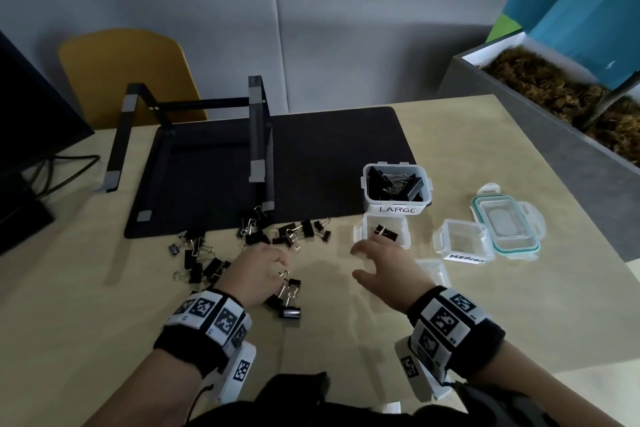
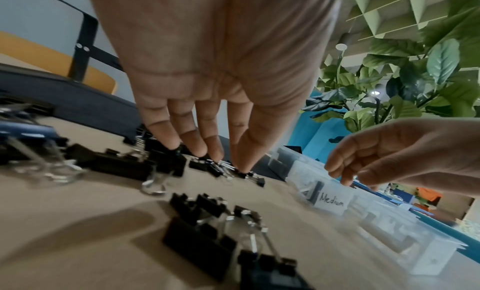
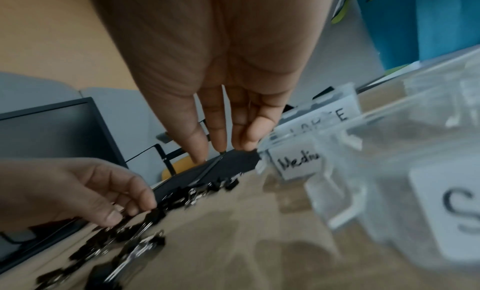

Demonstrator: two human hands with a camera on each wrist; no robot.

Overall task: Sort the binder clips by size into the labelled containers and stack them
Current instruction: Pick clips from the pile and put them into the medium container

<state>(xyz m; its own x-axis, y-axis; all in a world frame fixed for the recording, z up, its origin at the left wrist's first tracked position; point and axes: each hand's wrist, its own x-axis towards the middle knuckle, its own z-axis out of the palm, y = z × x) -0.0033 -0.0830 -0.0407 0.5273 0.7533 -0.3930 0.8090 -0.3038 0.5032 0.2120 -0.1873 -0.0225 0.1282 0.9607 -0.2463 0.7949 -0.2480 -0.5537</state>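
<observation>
Several black binder clips (image 1: pixel 207 260) lie loose on the tan table in front of a black mat. My left hand (image 1: pixel 280 270) reaches down into them, thumb and fingertips pinching a small clip (image 2: pixel 221 168) that still lies on the table. My right hand (image 1: pixel 360 262) hovers open and empty, fingers spread, just in front of the Medium container (image 1: pixel 401 222), which holds one clip (image 1: pixel 385 231). Behind it the LARGE container (image 1: pixel 370 198) holds several big clips. In the right wrist view, the Small container (image 3: pixel 389 192) stands close by, blurred.
Another clear labelled container (image 1: pixel 464 243) and a teal-sealed lid (image 1: pixel 507 222) sit to the right. A black laptop stand (image 1: pixel 256 135) stands on the mat (image 1: pixel 329 156). A monitor (image 1: pixel 27 132) is at the left and a grey planter (image 1: pixel 554 135) borders the right edge.
</observation>
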